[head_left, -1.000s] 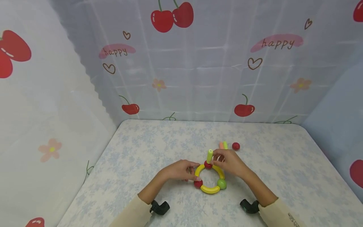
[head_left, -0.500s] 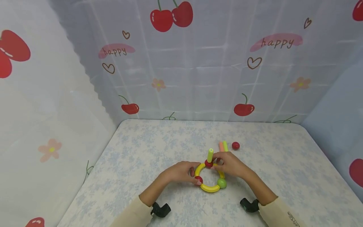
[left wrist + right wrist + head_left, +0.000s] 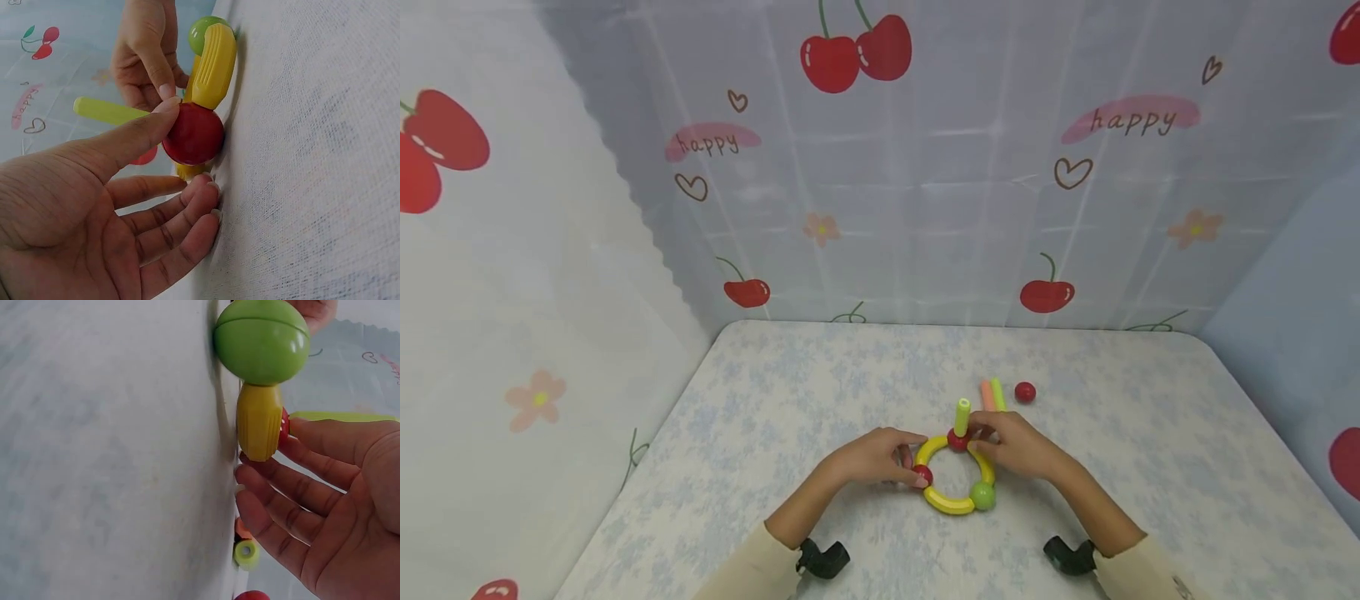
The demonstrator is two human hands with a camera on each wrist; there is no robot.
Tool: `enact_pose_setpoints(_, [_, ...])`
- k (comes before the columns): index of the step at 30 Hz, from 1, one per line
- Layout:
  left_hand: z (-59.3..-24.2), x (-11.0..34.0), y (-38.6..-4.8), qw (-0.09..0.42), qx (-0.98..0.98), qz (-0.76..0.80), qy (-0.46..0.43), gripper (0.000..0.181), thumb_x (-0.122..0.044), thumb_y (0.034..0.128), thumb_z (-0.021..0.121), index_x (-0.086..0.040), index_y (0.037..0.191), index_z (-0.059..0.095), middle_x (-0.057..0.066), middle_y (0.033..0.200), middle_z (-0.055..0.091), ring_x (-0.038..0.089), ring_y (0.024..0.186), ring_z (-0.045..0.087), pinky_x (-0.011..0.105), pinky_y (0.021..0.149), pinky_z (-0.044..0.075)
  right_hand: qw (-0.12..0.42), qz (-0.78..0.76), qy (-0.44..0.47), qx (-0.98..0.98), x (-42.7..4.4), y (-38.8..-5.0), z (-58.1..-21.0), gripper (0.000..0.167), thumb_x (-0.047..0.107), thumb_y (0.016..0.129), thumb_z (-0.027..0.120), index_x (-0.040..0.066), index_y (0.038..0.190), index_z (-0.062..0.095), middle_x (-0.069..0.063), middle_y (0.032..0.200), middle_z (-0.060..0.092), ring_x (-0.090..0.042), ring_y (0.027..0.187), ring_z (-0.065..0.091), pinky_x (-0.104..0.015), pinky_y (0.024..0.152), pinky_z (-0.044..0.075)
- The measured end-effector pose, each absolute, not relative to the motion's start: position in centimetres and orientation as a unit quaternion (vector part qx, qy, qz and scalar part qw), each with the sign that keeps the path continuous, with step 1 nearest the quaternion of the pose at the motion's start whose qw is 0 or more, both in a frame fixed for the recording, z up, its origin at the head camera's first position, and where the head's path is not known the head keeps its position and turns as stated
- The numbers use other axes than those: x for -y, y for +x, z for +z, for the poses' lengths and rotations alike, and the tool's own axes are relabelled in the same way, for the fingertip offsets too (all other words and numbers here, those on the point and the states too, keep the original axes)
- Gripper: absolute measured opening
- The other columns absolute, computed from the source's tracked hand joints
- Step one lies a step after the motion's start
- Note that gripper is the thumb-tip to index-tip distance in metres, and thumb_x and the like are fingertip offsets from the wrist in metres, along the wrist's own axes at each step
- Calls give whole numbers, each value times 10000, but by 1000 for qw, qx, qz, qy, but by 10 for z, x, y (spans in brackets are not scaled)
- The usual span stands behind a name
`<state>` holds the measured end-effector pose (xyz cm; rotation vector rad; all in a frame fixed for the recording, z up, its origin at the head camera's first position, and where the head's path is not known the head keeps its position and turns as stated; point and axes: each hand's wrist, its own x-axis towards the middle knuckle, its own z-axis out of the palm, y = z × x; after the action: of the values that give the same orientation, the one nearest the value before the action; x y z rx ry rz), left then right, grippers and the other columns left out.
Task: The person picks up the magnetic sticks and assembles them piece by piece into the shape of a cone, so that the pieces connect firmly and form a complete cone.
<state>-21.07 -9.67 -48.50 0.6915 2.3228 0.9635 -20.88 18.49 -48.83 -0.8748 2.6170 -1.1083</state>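
On the table lies a toy ring of yellow curved rods (image 3: 949, 505), joined by two red balls and a green ball (image 3: 983, 497). A light green stick (image 3: 962, 418) stands upright on the far red ball (image 3: 957, 441). My left hand (image 3: 874, 456) pinches the ring at the left red ball (image 3: 194, 134); its thumb touches the ball and the index finger reaches a yellow rod. At the far right of the ring, my right hand (image 3: 1021, 447) grips the far red ball and adjoining rod between thumb and fingers. Its other fingers rest loosely, partly hidden from the head view.
Behind my right hand lie an orange stick (image 3: 987, 395) and another light green stick (image 3: 997, 393), side by side. A loose red ball (image 3: 1025, 392) sits to their right. A printed curtain (image 3: 895, 192) rises behind the patterned table (image 3: 820, 375).
The ring has turned slightly clockwise as seen from above. Its far red ball and upright stick have shifted right, and the left red ball a little away from me. Both hands stay on the ring.
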Motion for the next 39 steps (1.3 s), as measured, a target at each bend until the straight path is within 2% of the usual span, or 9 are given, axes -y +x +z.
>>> enact_pose_setpoints(8, [-483,96,-213,268,-857,360,253,599,-260,906,793,-66,1432,580,-19,817,653,179,639,650,234,559,486,95,-349,-270,-892,-196,-201,-484,145,150,974,691,143,1119,704,34,1066,706,-157,923,662,-298,799,558])
enact_pose_setpoints(18, [-484,99,-218,275,-853,361,257,347,-257,928,770,-100,1232,714,-15,795,695,196,633,670,259,565,518,106,-369,-272,-883,-204,-187,-480,139,197,995,672,145,1119,708,25,1069,702,-140,898,664,-287,752,553])
enact_pose_setpoints(23, [-484,99,-223,282,-849,363,259,307,-275,946,747,-133,1217,721,14,795,691,202,636,677,284,584,541,111,-378,-284,-874,-207,-183,-480,134,164,992,671,136,1115,715,21,1047,703,-118,879,671,-278,731,555])
enact_pose_setpoints(30, [-488,96,-231,263,-846,384,259,228,-254,964,725,-124,1151,740,72,757,703,231,568,655,293,552,531,125,-389,-289,-866,-212,-180,-483,139,142,983,679,140,1114,724,-4,1040,718,-116,875,663,-281,728,553])
enact_pose_setpoints(39, [-496,87,-243,245,-849,402,241,260,-288,963,725,-119,1160,723,75,690,665,216,484,610,262,493,493,153,-399,-283,-859,-212,-175,-480,96,136,971,695,167,1058,721,20,997,719,-115,837,650,-272,701,536])
